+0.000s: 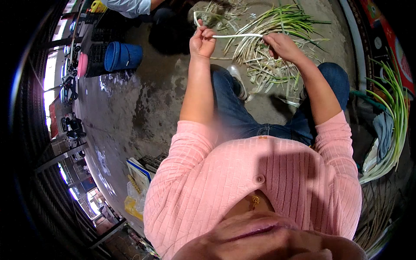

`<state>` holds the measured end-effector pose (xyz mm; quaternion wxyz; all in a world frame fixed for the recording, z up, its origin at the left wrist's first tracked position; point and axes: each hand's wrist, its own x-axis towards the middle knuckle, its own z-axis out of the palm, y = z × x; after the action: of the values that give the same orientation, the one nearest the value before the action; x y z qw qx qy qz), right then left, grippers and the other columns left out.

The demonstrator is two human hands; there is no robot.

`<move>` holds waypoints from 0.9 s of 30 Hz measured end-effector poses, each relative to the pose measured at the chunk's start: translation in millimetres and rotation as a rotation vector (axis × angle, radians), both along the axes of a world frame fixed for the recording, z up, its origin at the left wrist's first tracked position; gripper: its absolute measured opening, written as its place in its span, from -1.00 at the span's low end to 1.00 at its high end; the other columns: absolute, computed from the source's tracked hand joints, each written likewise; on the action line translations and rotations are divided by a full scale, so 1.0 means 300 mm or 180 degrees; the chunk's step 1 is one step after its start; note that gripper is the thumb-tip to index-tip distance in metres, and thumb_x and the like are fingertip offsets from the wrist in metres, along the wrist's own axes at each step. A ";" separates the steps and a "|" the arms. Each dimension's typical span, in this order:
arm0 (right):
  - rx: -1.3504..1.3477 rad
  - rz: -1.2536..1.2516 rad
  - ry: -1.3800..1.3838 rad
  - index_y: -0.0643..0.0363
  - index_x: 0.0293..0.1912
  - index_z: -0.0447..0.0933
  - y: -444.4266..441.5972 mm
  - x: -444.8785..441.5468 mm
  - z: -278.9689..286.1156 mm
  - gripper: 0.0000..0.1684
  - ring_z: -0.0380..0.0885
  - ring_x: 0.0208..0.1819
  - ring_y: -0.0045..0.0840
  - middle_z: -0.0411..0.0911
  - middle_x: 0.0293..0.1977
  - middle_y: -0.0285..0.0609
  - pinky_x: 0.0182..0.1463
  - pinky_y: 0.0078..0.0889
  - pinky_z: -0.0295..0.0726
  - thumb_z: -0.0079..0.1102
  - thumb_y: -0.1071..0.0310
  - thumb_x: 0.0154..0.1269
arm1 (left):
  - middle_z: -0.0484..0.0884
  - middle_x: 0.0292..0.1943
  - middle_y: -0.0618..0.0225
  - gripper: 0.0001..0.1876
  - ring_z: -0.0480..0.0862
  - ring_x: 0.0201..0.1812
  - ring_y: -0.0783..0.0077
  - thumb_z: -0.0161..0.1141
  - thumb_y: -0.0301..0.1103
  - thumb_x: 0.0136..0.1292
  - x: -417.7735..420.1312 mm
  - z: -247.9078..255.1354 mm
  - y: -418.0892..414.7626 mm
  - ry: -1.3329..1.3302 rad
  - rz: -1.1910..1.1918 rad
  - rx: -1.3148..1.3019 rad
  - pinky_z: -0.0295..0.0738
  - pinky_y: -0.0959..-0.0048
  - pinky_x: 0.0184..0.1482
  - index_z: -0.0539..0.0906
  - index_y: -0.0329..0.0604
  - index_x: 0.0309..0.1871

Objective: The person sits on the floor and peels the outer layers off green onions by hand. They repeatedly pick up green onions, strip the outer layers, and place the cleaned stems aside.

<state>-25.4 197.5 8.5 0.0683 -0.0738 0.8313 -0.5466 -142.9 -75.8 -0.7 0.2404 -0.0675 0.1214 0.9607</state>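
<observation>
A long white scallion stalk (pixel 239 36) is stretched level between my two hands. My left hand (pixel 203 40) is closed round one part of it, and a short bent piece sticks up past the fingertips. My right hand (pixel 279 45) pinches the other side of the stalk; whatever lies past those fingers is hard to tell from the pile. Behind and below, on the concrete floor, lies a heap of green-topped scallions (pixel 279 19) with roots towards me. Loose peeled leaves (pixel 274 73) are strewn between my feet.
A blue plastic bucket (pixel 123 56) and a pink basin (pixel 82 65) stand at the left. Another person's sleeve (pixel 130 7) shows at the top. More scallions (pixel 395 130) lie on the right beside a grey-blue cloth (pixel 383 133). Wet patches mark the floor.
</observation>
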 end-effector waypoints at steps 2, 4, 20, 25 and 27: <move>-0.0499 -0.0254 -0.0076 0.30 -0.41 0.46 0.006 -0.014 -0.014 -0.55 0.43 -0.74 -0.57 0.47 -0.71 -0.21 -0.62 -0.48 0.40 -0.18 0.11 0.38 | 0.42 -0.45 0.41 -0.78 0.28 -0.48 0.53 -0.08 -0.42 0.34 0.004 0.003 0.013 0.0051 0.0051 -0.0087 0.28 0.56 -0.41 0.55 -0.18 -0.05; -0.0945 -0.0561 -0.0114 0.31 -0.39 0.46 0.001 -0.018 -0.025 -0.55 0.43 -0.73 -0.57 0.47 -0.72 -0.22 -0.59 -0.51 0.41 -0.18 0.12 0.38 | 0.42 -0.45 0.42 -0.78 0.28 -0.48 0.53 -0.08 -0.43 0.33 0.017 0.016 0.037 0.0127 0.0086 -0.0097 0.27 0.56 -0.42 0.55 -0.17 -0.06; 0.0586 -0.1173 0.1865 0.07 -0.14 0.59 0.124 -0.027 -0.082 -0.68 0.56 -0.24 -0.45 0.59 -0.28 -0.20 -0.14 -0.45 0.52 0.21 0.18 0.10 | 0.50 -0.34 0.40 -0.72 0.49 -0.32 0.53 0.07 -0.42 0.29 0.098 0.062 0.086 0.1017 -0.0198 -0.1185 0.43 0.55 -0.24 0.46 -0.20 0.06; -0.0462 -0.1067 0.1122 0.05 -0.17 0.59 0.029 -0.017 -0.051 -0.72 0.54 -0.25 -0.41 0.55 -0.25 -0.22 -0.19 -0.54 0.51 0.26 0.26 0.06 | 0.57 -0.27 0.28 -0.72 0.58 -0.27 0.41 0.18 -0.49 0.18 0.158 0.073 0.192 0.1203 -0.0665 -0.2504 0.51 0.47 -0.21 0.49 -0.25 -0.02; -0.0163 -0.1177 0.1555 0.04 -0.20 0.59 -0.009 0.001 -0.004 -0.75 0.53 -0.22 -0.39 0.55 -0.24 -0.23 -0.18 -0.47 0.50 0.26 0.25 0.07 | 0.57 -0.28 0.27 -0.72 0.58 -0.28 0.41 0.19 -0.49 0.17 0.170 0.051 0.208 0.1301 -0.0967 -0.2670 0.51 0.48 -0.21 0.50 -0.27 -0.03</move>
<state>-25.0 194.9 7.5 -0.2362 -0.0522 0.8085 -0.5365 -91.8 -13.4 14.5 0.3012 0.0499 0.5511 0.7766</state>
